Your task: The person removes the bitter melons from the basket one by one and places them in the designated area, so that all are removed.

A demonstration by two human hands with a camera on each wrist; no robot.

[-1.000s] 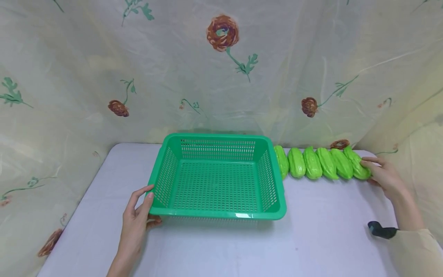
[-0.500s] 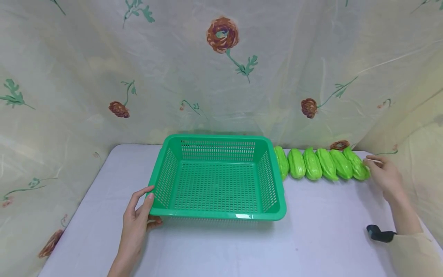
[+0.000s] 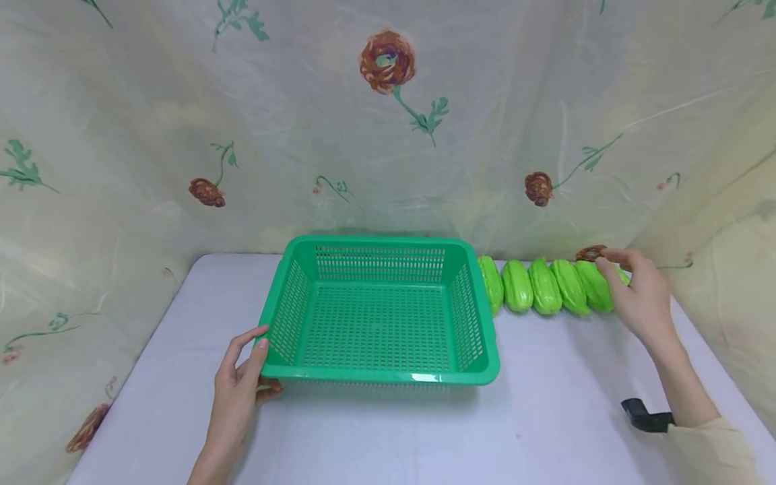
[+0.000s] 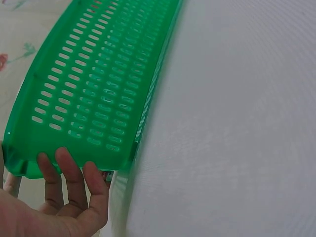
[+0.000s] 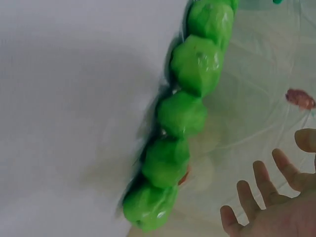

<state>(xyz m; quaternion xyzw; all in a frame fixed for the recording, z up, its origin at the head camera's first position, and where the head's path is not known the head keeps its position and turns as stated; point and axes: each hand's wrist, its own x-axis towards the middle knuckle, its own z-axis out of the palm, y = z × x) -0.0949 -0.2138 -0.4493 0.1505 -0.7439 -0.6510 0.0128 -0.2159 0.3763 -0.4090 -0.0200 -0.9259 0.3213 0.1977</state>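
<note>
My left hand (image 3: 238, 380) holds the front left corner of a green plastic basket (image 3: 388, 377). Its thumb is at the rim, and in the left wrist view its fingers (image 4: 71, 175) are bent against the perforated outer wall. Right of the basket lies a row of bright green, ribbed, elongated fruits (image 3: 518, 286) that look like star fruit, side by side. My right hand (image 3: 641, 296) hovers at the row's right end and hides most of the last fruit. In the right wrist view, this hand (image 5: 276, 202) has its fingers spread apart, holding nothing, away from the fruits (image 5: 181, 113).
The basket's slotted floor (image 3: 376, 323) shows from above. A white-covered table (image 3: 388, 438) lies under everything. Flower-patterned sheeting (image 3: 273, 135) hangs close behind the basket and the row, and along both sides. A black strap (image 3: 649, 419) crosses my right wrist.
My right hand has let go of the rightmost fruit, lifted off it and moved left over the row's end. The left hand and the basket have stayed in place.
</note>
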